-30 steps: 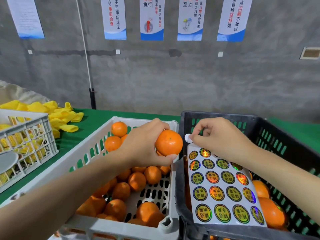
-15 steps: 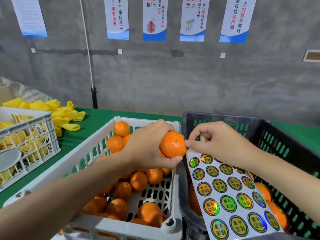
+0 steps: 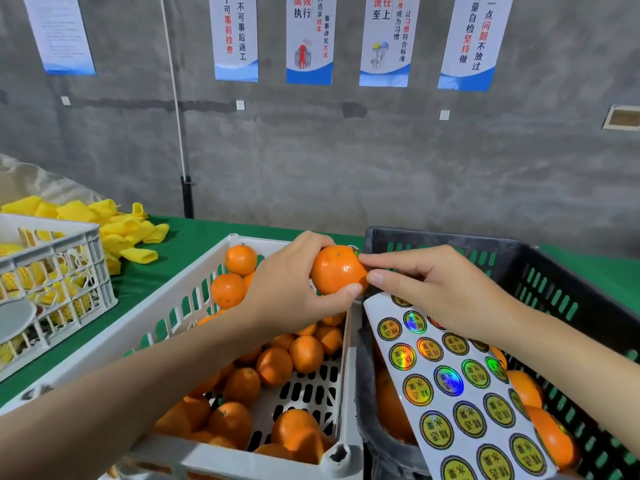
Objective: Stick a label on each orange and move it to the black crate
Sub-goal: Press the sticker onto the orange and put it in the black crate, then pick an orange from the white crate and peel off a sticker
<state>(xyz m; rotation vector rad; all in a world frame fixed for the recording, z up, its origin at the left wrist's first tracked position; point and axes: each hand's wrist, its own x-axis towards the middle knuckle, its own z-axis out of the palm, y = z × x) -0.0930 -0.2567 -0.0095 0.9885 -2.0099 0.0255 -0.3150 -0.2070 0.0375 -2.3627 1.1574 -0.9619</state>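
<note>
A glossy orange [image 3: 337, 270], with a small holographic label [image 3: 356, 252] on its upper right side, is held just left of the black crate's [image 3: 554, 268] far-left corner, and a sheet of round labels [image 3: 450, 386] lies tilted over oranges [image 3: 552, 439] inside that crate.

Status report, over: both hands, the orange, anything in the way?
Left hand grips orange over white crate. Right hand holds label against it. Sticker sheet lies across black crate opening.
</note>
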